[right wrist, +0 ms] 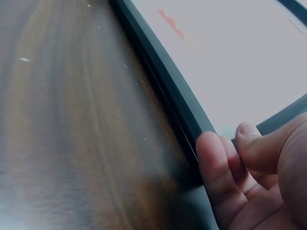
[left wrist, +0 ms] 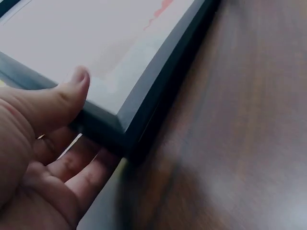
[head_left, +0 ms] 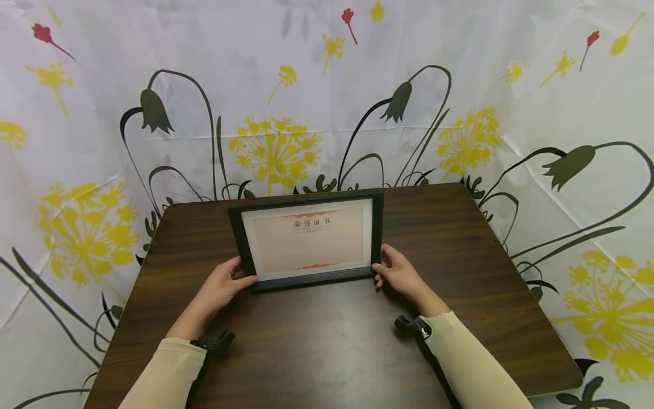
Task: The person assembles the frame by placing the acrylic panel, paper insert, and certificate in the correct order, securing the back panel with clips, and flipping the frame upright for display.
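A black picture frame (head_left: 317, 278) holding a cream certificate (head_left: 314, 244) with red trim and dark Chinese characters leans back, tilted, over the far half of the table. My left hand (head_left: 225, 284) grips its lower left corner, thumb on the front border and fingers behind. At the lower right corner my right hand (head_left: 401, 275) pinches the border between thumb and fingers. The left wrist view shows the left thumb (left wrist: 72, 93) over the border with fingers curled underneath. In the right wrist view, right fingertips (right wrist: 211, 148) wrap the corner from outside.
The brown wood-grain table (head_left: 317, 352) has rounded corners and reaches back to a white curtain (head_left: 327, 102) printed with yellow, red and dark green flowers. Black straps (head_left: 214, 341) sit on both wrists, beside pale yellow sleeves (head_left: 166, 372).
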`<action>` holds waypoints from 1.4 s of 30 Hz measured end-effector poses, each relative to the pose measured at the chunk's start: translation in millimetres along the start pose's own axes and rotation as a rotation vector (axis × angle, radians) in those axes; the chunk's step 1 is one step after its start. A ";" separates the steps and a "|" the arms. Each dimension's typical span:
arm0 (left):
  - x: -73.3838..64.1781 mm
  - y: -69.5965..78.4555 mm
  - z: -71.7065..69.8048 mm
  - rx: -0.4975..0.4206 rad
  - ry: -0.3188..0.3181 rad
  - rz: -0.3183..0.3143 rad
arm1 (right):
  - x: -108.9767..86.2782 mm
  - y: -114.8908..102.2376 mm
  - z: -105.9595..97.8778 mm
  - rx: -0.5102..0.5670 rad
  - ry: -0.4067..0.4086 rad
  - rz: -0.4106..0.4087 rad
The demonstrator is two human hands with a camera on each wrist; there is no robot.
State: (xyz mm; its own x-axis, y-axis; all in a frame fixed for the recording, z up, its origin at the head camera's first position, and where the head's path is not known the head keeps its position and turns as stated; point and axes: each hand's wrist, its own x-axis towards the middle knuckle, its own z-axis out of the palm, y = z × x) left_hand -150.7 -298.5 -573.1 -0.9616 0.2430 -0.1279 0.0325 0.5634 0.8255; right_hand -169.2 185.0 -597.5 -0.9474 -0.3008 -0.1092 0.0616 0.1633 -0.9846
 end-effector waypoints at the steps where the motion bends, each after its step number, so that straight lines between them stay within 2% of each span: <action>1: 4.9 1.7 0.2 0.016 0.013 0.000 | 2.3 -0.4 -0.2 -0.009 0.014 0.004; 5: 26.5 5.0 -1.8 -0.006 0.061 0.008 | 13.4 -1.8 -0.3 -0.033 0.055 0.022; 8: 39.9 5.5 -7.6 -0.055 0.058 0.030 | 23.7 -3.6 -1.4 -0.030 0.066 0.032; 12: 48.3 4.2 -12.0 -0.074 0.050 0.028 | 36.1 -6.6 -4.1 -0.023 0.065 0.004; 16: 45.7 0.2 -8.9 -0.113 0.038 -0.015 | 40.7 -3.5 -6.1 -0.013 0.059 -0.005; 20: 44.3 -8.1 -7.7 -0.218 -0.040 -0.029 | 42.1 0.9 -10.3 0.010 0.036 0.035; 24: 46.5 -16.7 -9.1 -0.303 -0.099 -0.013 | 44.3 2.1 -17.1 0.000 -0.019 0.043; 28: 46.4 -19.9 -7.1 -0.316 -0.124 -0.027 | 44.6 2.6 -23.3 -0.038 -0.078 0.089; 32: 45.8 -19.7 -3.2 -0.323 -0.131 -0.034 | 44.2 3.6 -26.9 -0.033 -0.118 0.133; 38: 45.3 -18.9 0.2 -0.370 -0.128 -0.028 | 41.5 8.4 -30.3 -0.009 -0.095 0.105; 42: 28.7 -19.8 2.1 -0.383 -0.149 -0.023 | 29.1 10.8 -33.5 -0.017 -0.047 0.088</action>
State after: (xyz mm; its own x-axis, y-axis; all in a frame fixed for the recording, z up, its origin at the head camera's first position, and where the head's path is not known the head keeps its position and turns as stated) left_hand -178.4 -301.0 -594.3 -0.9100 0.3613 -0.2035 -0.1192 0.2422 0.9629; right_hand -206.6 209.5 -606.7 -0.9227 -0.3287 -0.2016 0.1380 0.2068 -0.9686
